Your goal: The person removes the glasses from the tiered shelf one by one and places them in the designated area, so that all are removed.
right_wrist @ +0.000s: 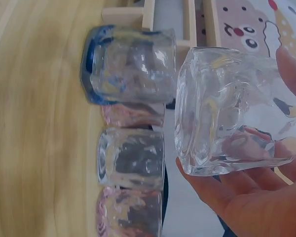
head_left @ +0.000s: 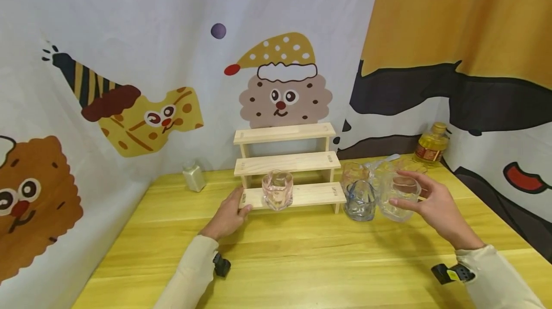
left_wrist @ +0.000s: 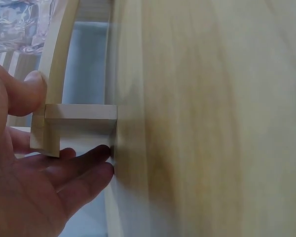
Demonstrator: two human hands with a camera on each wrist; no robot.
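Note:
A three-step wooden stand (head_left: 312, 195) is at the back of the table. My left hand (head_left: 226, 215) grips the left end of its lowest step, thumb on top of the board (left_wrist: 59, 64) and fingers beneath and beside it. A pink glass (head_left: 277, 193) is on that step, to the right of the hand. My right hand (head_left: 442, 211) holds a clear glass (right_wrist: 222, 113) upright in the air, fingers and thumb on opposite sides. Close by on the table are a blue glass (right_wrist: 133, 66), another clear glass (right_wrist: 133, 160) and a pink glass (right_wrist: 133, 212).
An oil bottle (head_left: 431, 145) stands in the back right corner. To the left of the stand is a small pale bottle (head_left: 194, 178). A printed curtain (head_left: 172, 21) hangs along the table's back and sides.

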